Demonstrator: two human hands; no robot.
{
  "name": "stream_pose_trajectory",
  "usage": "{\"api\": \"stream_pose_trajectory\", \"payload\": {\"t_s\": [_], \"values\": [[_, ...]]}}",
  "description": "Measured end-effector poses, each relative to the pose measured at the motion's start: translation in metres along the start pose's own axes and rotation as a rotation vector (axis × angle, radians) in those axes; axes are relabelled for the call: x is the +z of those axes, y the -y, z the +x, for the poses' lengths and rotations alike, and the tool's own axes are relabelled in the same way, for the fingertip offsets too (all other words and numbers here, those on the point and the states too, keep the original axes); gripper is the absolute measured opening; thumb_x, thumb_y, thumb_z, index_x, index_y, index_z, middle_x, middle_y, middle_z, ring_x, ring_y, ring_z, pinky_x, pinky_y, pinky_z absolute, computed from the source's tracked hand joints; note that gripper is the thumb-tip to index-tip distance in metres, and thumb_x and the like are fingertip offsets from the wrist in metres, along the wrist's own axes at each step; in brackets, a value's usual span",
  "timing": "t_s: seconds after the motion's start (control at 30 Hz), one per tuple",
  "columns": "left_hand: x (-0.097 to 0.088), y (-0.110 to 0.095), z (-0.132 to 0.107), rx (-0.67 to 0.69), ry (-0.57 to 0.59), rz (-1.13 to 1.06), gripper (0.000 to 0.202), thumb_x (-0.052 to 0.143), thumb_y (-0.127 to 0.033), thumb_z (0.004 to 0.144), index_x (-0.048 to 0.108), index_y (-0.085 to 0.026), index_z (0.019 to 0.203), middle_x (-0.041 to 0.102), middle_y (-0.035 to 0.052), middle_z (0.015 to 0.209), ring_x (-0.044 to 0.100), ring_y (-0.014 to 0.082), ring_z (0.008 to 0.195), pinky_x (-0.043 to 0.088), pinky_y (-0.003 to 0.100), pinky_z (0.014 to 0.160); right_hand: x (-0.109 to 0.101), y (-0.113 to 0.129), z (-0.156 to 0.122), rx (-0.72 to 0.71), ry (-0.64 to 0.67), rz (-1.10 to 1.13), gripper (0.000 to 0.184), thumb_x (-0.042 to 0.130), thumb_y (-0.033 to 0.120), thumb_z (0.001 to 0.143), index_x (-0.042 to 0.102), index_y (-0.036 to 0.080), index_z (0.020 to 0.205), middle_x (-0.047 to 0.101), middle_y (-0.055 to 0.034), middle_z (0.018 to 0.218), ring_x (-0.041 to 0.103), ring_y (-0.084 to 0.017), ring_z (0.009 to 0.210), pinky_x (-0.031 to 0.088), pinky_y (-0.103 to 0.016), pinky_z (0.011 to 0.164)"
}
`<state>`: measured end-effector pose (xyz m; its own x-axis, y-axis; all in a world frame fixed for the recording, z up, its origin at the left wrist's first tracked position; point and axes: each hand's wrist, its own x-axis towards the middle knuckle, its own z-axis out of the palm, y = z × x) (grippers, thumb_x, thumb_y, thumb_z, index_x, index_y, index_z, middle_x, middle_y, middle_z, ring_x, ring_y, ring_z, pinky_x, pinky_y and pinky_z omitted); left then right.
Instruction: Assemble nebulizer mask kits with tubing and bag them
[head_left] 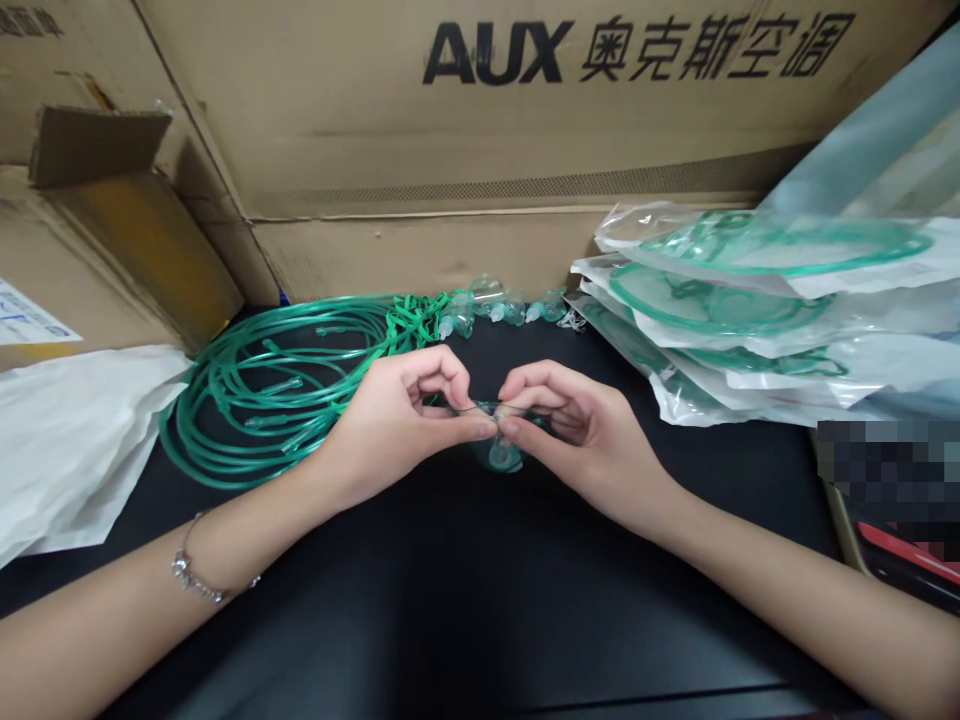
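Observation:
A small clear-green oxygen mask (504,458) is held up between my hands over the black table (450,600). My left hand (424,405) pinches its upper edge from the left, thumb and forefinger together. From the right, my right hand (566,415) pinches the same edge, its fingertips almost touching the left ones. Most of the mask is hidden behind the fingers. Just behind the left hand lies a coil of green tubing (225,400) with clear connectors on its ends. Green elastic straps (416,320) lie bunched beside it.
Several clear masks (502,305) sit along the back. On the right are stacked bagged mask sets (720,300). White pouches (82,430) and an open carton (97,240) are at the left. A large cardboard box (450,130) walls off the back. A red-and-black object (907,555) lies far right.

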<state>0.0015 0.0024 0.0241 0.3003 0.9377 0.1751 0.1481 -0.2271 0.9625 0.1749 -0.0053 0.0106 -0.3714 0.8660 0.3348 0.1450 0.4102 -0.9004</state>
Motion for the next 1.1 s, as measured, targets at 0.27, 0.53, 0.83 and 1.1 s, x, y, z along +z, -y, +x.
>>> {"api": "stream_pose_trajectory", "payload": {"t_s": [0.27,0.53,0.83,1.1], "values": [[-0.003,0.003,0.005,-0.040,0.023,-0.119,0.027,0.072,-0.014,0.060,0.047,-0.016,0.069,0.063,-0.0027,0.068,0.061,0.0097,0.066,0.050,0.022,0.067,-0.002,-0.002,0.005,0.102,-0.018,0.232,0.022,0.068,0.028,0.070,0.052,0.018,0.082,0.059,0.0011,0.071,0.056,-0.010,0.064,0.045,-0.021,0.060],[0.004,-0.002,0.000,-0.152,-0.056,-0.224,0.031,0.072,-0.009,0.058,0.042,-0.016,0.061,0.065,-0.0036,0.065,0.063,0.0102,0.064,0.050,0.023,0.067,0.000,0.002,0.005,0.130,0.016,0.210,0.021,0.066,0.027,0.072,0.050,0.017,0.081,0.057,0.0031,0.068,0.054,-0.008,0.063,0.042,-0.020,0.059],[0.004,0.000,0.000,-0.157,-0.037,-0.236,0.034,0.071,-0.007,0.058,0.038,-0.016,0.057,0.066,-0.0032,0.067,0.062,0.0083,0.063,0.050,0.019,0.064,-0.002,0.001,0.007,0.251,0.056,0.312,0.026,0.070,0.028,0.067,0.051,0.017,0.080,0.058,0.0033,0.067,0.055,-0.008,0.061,0.042,-0.020,0.058],[0.003,0.000,0.000,-0.182,-0.044,-0.237,0.035,0.070,-0.009,0.059,0.036,-0.017,0.055,0.066,-0.0023,0.065,0.063,0.0106,0.064,0.050,0.023,0.065,-0.006,-0.005,0.012,0.328,0.107,0.410,0.022,0.072,0.025,0.066,0.054,0.016,0.077,0.058,0.0047,0.063,0.055,-0.007,0.058,0.043,-0.020,0.058]]}}
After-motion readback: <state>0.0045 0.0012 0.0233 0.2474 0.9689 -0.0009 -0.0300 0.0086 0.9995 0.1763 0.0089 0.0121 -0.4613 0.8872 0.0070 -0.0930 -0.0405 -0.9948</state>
